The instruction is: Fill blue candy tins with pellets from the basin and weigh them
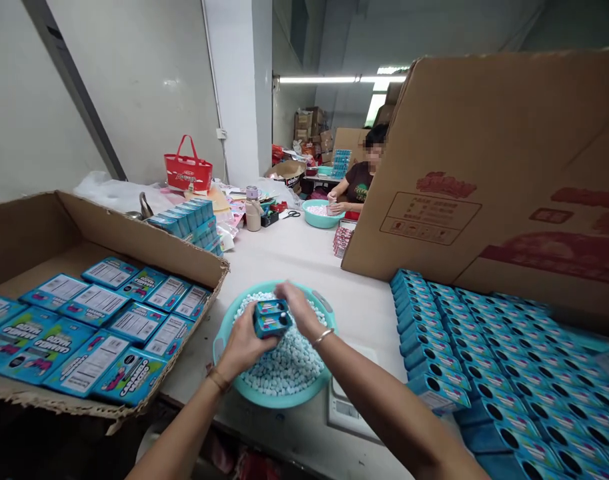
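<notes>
A teal basin [223, 333] full of small white candies [289, 367] stands in front of me on the white table. Above it both my hands hold a small blue candy box [271, 318]. My left hand [241, 347] grips the box from the left and below, fingers curled around it. From the right, my right hand [299, 310], with a bracelet on the wrist, closes over the box's top and far end.
A flat cardboard tray [149, 243] at the left holds several filled blue boxes lying flat. Rows of open blue boxes [484, 360] fill the right, behind them a large cardboard carton [489, 173]. Across the table another person [359, 183] works at a second teal basin [320, 215]. A red bag [188, 172] stands far left.
</notes>
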A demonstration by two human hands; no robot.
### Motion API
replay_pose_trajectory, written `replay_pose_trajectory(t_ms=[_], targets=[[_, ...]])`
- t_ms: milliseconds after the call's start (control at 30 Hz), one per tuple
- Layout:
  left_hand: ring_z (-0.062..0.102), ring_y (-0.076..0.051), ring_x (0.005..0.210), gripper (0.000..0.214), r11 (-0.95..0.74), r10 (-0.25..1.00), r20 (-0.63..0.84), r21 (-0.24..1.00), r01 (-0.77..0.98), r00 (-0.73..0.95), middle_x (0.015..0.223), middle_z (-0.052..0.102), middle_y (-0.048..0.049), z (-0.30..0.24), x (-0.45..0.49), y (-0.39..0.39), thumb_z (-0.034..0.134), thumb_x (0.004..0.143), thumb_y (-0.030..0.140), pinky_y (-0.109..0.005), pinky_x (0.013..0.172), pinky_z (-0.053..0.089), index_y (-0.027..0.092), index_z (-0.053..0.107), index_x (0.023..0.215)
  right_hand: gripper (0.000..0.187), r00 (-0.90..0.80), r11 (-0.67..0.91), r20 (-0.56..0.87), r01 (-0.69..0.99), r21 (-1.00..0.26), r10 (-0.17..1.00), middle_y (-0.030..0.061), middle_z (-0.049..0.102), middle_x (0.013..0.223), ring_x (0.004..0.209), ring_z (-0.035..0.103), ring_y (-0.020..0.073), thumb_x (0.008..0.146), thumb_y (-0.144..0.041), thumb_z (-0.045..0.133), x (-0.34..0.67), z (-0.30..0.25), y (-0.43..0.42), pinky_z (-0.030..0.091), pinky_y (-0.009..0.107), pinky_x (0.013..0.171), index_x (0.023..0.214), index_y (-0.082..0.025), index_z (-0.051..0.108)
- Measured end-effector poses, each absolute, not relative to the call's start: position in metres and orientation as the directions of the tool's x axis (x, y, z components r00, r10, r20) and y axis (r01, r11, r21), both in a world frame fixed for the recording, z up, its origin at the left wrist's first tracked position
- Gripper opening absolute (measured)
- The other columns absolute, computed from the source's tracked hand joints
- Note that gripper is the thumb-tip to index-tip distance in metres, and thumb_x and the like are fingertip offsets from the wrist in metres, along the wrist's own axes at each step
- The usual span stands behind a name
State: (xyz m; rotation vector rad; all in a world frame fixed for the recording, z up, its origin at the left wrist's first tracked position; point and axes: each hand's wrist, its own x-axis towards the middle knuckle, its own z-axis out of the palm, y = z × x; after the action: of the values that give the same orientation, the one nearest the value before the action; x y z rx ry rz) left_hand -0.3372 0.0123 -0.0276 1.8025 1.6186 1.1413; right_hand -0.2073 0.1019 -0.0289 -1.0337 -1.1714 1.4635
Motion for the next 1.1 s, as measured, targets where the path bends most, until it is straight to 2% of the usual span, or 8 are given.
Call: replay_pose_trajectory(t_ms=[167, 367, 500, 633, 767, 900, 1000, 1100], targets=[[0.062, -0.023, 0.094, 0.061, -0.167, 0.977, 0.212, 0.818, 0.551, -0.019, 0.105, 0.063, -0.0041, -0.033, -0.332, 0.011, 0.074, 0.063, 0.024, -0.035, 0.081, 0.050, 0.020, 0.047, 0.117, 0.050, -0.197, -0.067, -0.037, -0.148, -0.987, 0.980, 0.0068, 0.070, 0.098, 0.097, 0.062, 0.0236, 0.078, -0.065, 0.054, -0.214, -0.034, 0.092, 0.044, 0.035, 0.090, 0.092, -0.020, 0.070], [0.058, -0.026, 0.113, 0.074, -0.194, 0.977, 0.214, 0.917, 0.350, -0.018, 0.124, 0.057, -0.0080, -0.031, -0.342, -0.006, 0.079, 0.063, 0.026, -0.041, 0.101, 0.045, 0.021, 0.041, 0.127, 0.054, -0.347, -0.103, -0.064, -0.096, -0.990, 0.936, 0.0062, 0.060, 0.131, 0.119, 0.055, 0.0252, 0.086, -0.066, 0.043, -0.174, -0.026, 0.083, 0.036, 0.042, 0.104, 0.115, -0.026, 0.067], [0.050, -0.031, 0.125, 0.073, -0.228, 0.973, 0.231, 0.950, 0.215, 0.009, 0.135, 0.051, -0.0113, -0.017, -0.354, -0.028, 0.080, 0.065, 0.029, -0.048, 0.107, 0.041, 0.023, 0.043, 0.128, 0.046, -0.390, -0.001, -0.003, 0.006, -1.000, 0.921, 0.0077, 0.059, 0.132, 0.122, 0.053, 0.0266, 0.084, -0.057, 0.056, -0.131, -0.026, 0.069, 0.038, 0.045, 0.104, 0.119, -0.027, 0.064], [0.041, -0.036, 0.133, 0.074, -0.258, 0.966, 0.253, 0.955, 0.144, 0.052, 0.137, 0.050, -0.0116, -0.006, -0.346, -0.039, 0.081, 0.065, 0.028, -0.053, 0.112, 0.036, 0.023, 0.044, 0.129, 0.055, -0.459, 0.094, 0.094, -0.023, -0.995, 0.883, 0.0094, 0.055, 0.136, 0.123, 0.052, 0.0282, 0.082, -0.048, 0.064, -0.106, -0.021, 0.030, 0.041, 0.047, 0.102, 0.134, -0.031, 0.052], [0.044, -0.034, 0.133, 0.079, -0.180, 0.955, 0.174, 0.984, 0.006, 0.242, 0.142, 0.047, -0.0101, -0.004, -0.310, -0.039, 0.080, 0.067, 0.023, -0.048, 0.111, 0.039, 0.026, 0.041, 0.136, 0.070, -0.384, 0.221, 0.194, 0.026, -0.975, 0.903, 0.0075, 0.053, 0.138, 0.127, 0.048, 0.0298, 0.075, -0.046, 0.073, -0.083, -0.004, -0.012, 0.037, 0.045, 0.106, 0.139, -0.033, 0.046], [0.053, -0.033, 0.125, 0.094, 0.010, 0.888, 0.050, 0.992, -0.129, 0.456, 0.145, 0.046, -0.0103, -0.010, -0.256, -0.035, 0.081, 0.067, 0.025, -0.046, 0.105, 0.045, 0.029, 0.030, 0.146, 0.043, -0.271, 0.244, 0.210, 0.095, -0.965, 0.939, 0.0063, 0.064, 0.118, 0.110, 0.058, 0.0262, 0.081, -0.042, 0.068, -0.048, 0.006, -0.035, 0.045, 0.037, 0.096, 0.121, -0.028, 0.062], [0.046, -0.033, 0.132, 0.101, 0.009, 0.883, 0.059, 0.990, -0.142, 0.466, 0.150, 0.040, -0.0090, -0.019, -0.221, -0.034, 0.082, 0.065, 0.028, -0.046, 0.110, 0.038, 0.029, 0.027, 0.149, 0.033, -0.147, 0.235, 0.215, 0.131, -0.963, 0.965, 0.0052, 0.065, 0.110, 0.102, 0.060, 0.0237, 0.085, -0.039, 0.062, -0.022, -0.002, -0.045, 0.048, 0.033, 0.088, 0.116, -0.027, 0.063], [0.049, -0.032, 0.129, 0.088, -0.015, 0.918, 0.062, 0.993, -0.120, 0.393, 0.145, 0.047, -0.0110, -0.025, -0.201, -0.035, 0.081, 0.067, 0.030, -0.045, 0.110, 0.039, 0.024, 0.039, 0.144, 0.035, 0.006, 0.221, 0.224, 0.143, -0.965, 0.975, 0.0054, 0.065, 0.110, 0.102, 0.060, 0.0227, 0.088, -0.040, 0.058, 0.000, -0.021, -0.049, 0.048, 0.032, 0.089, 0.120, -0.026, 0.060]])
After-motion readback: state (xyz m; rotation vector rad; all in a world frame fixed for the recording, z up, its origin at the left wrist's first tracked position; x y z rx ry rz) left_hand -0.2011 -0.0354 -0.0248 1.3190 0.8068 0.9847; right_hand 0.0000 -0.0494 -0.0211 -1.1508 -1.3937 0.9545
